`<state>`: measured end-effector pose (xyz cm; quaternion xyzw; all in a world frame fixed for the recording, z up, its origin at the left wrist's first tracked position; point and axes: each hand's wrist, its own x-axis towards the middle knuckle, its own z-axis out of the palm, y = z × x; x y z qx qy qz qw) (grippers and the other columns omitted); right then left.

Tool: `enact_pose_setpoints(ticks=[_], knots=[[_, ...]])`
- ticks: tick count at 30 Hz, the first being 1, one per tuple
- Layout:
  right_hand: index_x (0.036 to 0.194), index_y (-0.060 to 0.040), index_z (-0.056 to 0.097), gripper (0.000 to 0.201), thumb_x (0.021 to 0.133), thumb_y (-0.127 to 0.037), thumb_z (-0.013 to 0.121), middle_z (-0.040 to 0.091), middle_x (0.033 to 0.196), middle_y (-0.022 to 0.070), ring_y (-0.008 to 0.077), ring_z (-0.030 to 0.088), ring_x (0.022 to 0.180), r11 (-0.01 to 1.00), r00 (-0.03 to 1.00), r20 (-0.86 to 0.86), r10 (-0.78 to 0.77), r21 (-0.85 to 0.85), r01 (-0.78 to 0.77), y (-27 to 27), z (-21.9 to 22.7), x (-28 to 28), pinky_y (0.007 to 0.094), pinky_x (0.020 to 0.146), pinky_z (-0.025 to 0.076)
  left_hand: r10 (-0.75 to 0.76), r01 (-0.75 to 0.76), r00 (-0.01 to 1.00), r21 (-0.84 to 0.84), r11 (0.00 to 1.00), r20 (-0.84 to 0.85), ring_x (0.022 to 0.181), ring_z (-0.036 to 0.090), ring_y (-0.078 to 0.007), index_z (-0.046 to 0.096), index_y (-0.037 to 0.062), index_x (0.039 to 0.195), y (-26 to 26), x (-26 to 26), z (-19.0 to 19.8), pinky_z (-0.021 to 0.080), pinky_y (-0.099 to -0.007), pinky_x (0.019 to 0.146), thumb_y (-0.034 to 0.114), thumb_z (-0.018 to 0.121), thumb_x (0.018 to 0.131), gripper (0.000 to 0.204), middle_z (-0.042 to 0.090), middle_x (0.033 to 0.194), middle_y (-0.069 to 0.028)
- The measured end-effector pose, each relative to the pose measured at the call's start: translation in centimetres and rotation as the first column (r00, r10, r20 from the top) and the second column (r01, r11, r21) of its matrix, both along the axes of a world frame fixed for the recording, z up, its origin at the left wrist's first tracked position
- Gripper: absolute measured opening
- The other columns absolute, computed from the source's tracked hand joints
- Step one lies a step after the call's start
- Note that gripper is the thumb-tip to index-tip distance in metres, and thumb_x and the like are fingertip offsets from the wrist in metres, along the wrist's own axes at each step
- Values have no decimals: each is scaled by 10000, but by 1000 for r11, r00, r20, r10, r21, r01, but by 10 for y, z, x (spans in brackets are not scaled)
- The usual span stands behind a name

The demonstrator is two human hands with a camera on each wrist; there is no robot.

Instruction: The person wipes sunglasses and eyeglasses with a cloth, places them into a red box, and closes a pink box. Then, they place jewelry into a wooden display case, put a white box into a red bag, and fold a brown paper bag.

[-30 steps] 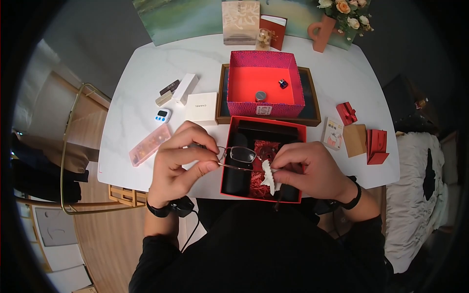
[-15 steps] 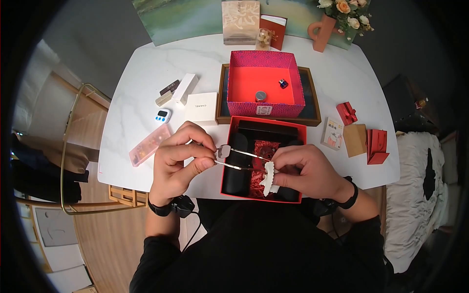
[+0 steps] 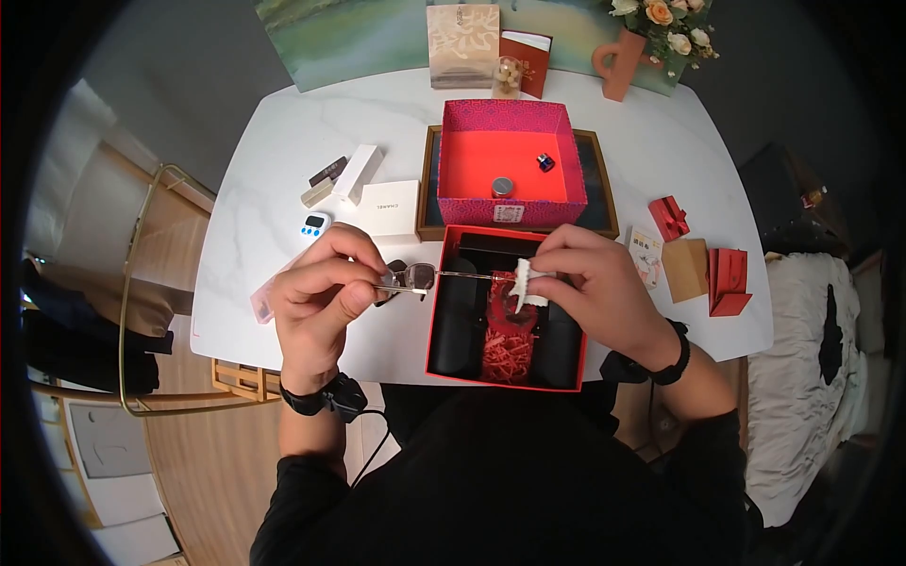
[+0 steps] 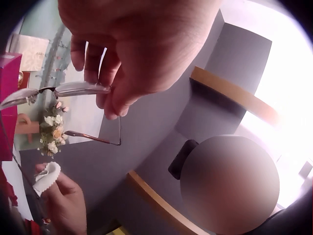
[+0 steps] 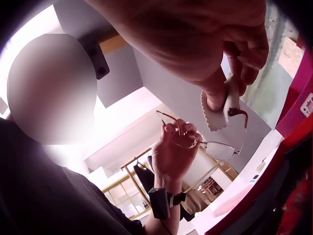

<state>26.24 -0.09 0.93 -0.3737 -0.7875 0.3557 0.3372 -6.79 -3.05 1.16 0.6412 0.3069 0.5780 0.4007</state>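
The left hand pinches thin-framed glasses by the end of the frame, left of the red box. Over that box, the right hand pinches a white cloth at one temple, which stretches across from the lenses. In the right wrist view a brown temple tip sticks out beside the scalloped cloth. The other temple hangs free in the left wrist view. Black compartments and red shredded paper show inside the box.
Behind is a pink patterned box with small items, on a framed tray. White boxes and a timer lie left. Red boxes and a brown envelope lie right. A flower vase stands behind.
The left hand has moved left, taking the lenses out past the box's left edge. The right hand has moved up, away from the person, with the cloth; more red paper shows below it.
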Motion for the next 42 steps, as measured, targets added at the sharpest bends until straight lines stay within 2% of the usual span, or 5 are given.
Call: enact_pose_setpoints(ticks=[7, 19, 38, 41, 42], knots=[[1027, -13, 794, 137, 914, -89, 811, 642, 964, 118, 300, 660, 900, 933, 966, 253, 51, 332, -136, 14, -6, -29, 423, 805, 540, -35, 46, 989, 77, 996, -142, 978, 638, -235, 794, -36, 923, -5, 20, 10, 525, -353, 842, 88, 839, 912, 132, 716, 1019, -111], [1037, -15, 802, 125, 939, -84, 766, 650, 971, 139, 344, 680, 933, 923, 958, 281, -49, 378, -64, 25, -13, -33, 460, 806, 549, -34, 100, 944, 188, 977, -329, 965, 631, -260, 814, 4, 900, -9, 36, 15, 512, -388, 863, 121, 871, 872, 132, 735, 1005, -84], [1016, -13, 808, 172, 968, -164, 740, 716, 974, 144, 370, 718, 902, 969, 857, 470, 213, 8, -245, 22, -17, -42, 464, 818, 566, -40, 102, 957, 204, 974, -288, 981, 635, -273, 821, 25, 917, -11, 43, 14, 519, -396, 872, 146, 877, 873, 140, 747, 1036, -87], [1004, -8, 796, 155, 949, -144, 748, 707, 938, 139, 364, 707, 895, 965, 890, 410, 199, 75, -250, 21, -16, -40, 459, 805, 563, -223, 413, 869, 398, 819, -442, 1053, 637, -337, 827, 52, 950, -5, 45, 17, 509, -502, 942, 568, 844, 886, 520, 771, 1133, -143], [972, -11, 779, 141, 949, -148, 757, 681, 912, 132, 354, 692, 891, 961, 931, 325, 166, 159, -227, 19, -14, -39, 456, 798, 563, -220, 411, 870, 401, 819, -442, 1053, 637, -337, 827, 52, 950, -6, 46, 17, 509, -502, 942, 568, 844, 886, 520, 771, 1133, -143]])
